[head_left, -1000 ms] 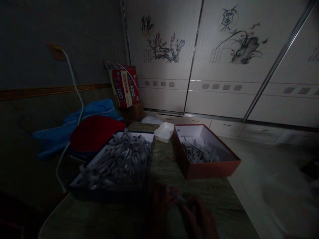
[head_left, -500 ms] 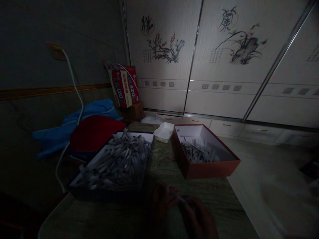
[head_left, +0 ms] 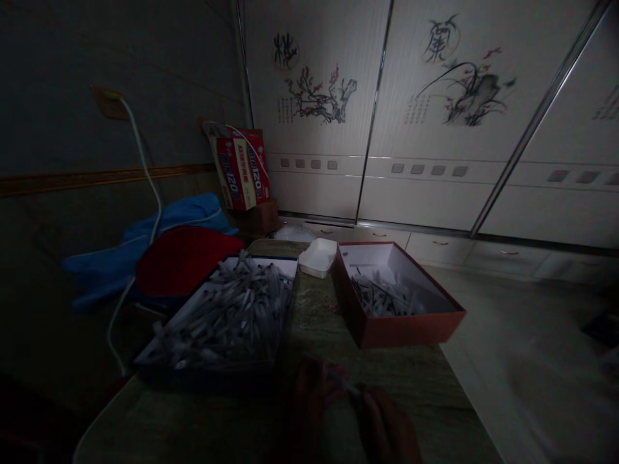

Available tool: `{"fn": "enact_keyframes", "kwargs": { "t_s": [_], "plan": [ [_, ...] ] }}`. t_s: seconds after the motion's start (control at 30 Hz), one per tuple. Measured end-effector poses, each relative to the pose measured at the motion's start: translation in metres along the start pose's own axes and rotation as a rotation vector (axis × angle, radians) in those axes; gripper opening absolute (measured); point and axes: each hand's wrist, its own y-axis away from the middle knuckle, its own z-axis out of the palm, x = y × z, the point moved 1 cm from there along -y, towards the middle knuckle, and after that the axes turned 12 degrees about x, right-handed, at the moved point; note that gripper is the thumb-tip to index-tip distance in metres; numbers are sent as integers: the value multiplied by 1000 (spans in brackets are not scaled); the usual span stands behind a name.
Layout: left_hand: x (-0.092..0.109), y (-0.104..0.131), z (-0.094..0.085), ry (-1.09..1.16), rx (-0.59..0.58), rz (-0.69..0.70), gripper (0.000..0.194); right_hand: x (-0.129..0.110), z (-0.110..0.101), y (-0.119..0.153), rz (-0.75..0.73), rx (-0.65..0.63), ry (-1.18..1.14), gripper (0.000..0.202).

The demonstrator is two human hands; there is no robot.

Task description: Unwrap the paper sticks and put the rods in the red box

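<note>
Low on the table [head_left: 314, 322], my left hand [head_left: 312, 393] and my right hand [head_left: 387, 422] are close together in dim light. A thin, pale, tube-like piece [head_left: 349, 386] runs between them, pinched by the fingers of both. A dark blue box [head_left: 213, 380] to the left is heaped with clear tube-like pieces [head_left: 236, 309]. To the right stands a red-brown box [head_left: 411, 328] with a white inside, holding a smaller pile of similar pieces [head_left: 382, 296]. Shadow hides most of my left hand's fingers.
A small white tray [head_left: 318, 258] sits between the boxes at the back. Red cloth [head_left: 188, 258], blue cloth [head_left: 198, 212] and a white cable [head_left: 145, 161] lie at the left. Behind are a red carton [head_left: 244, 167] and white cabinet doors [head_left: 314, 187].
My right hand has shifted slightly around the thin piece, and less of the piece shows. My left hand has barely moved.
</note>
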Motion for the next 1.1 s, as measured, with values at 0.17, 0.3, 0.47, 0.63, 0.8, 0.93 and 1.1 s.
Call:
{"fn": "enact_keyframes", "kwargs": {
  "t_s": [0.17, 0.3, 0.47, 0.63, 0.8, 0.93, 1.1],
  "plan": [
    [1, 0, 0, 40, 21, -28, 47, 2, 1, 3, 28, -44, -23, 41],
    [3, 3, 1, 28, 23, -3, 44, 6, -2, 7, -105, 30, 34, 47],
    [1, 0, 1, 23, 20, -7, 42, 4, 2, 5, -26, -6, 18, 46],
    [-2, -3, -1, 6, -29, 18, 36, 10, 5, 7, -45, 17, 12, 47],
    [-8, -9, -10, 95, -18, -17, 35, 10, 5, 7, 19, 6, -46, 41],
    [-8, -13, -13, 213, -63, -82, 38, 3, 0, 1, 40, 58, -91, 36],
    [-4, -8, -6, 113, 31, -56, 37, 5, -3, -4, 52, 2, -84, 42]
  ]
}}
